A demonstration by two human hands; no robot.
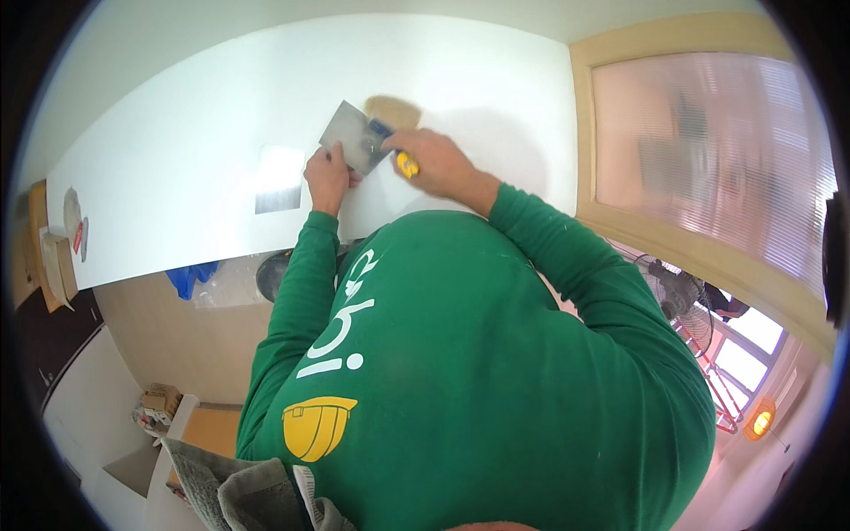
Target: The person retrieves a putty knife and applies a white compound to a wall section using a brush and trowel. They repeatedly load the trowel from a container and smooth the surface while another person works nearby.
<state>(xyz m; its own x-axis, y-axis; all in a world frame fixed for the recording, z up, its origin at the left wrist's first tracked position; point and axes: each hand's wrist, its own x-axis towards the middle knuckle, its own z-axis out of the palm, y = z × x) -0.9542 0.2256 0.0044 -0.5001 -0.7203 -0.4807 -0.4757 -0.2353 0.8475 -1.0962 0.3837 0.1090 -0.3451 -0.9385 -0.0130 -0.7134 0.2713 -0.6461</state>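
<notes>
My left hand [328,177] pinches a thin, square grey metal plate [347,133] by its lower left edge, holding it tilted above a white surface [478,80]. From the right, my right hand [438,165] is closed round a tool with a dark blue and yellow handle [407,165], its front end against the plate's right side. The tool's working end cannot be made out clearly. Just beyond it shows a blurred tan patch [394,110]; whether it belongs to the tool I cannot tell. A shiny silver rectangle [279,180] lies on the surface left of my left hand.
A wooden frame with a ribbed translucent panel [699,142] stands at the right. Grey and red items [76,226] lie at the surface's far left end. Below the near edge are a blue bag-like thing [190,279] and a dark round container [270,276]. A fan [686,301] stands lower right.
</notes>
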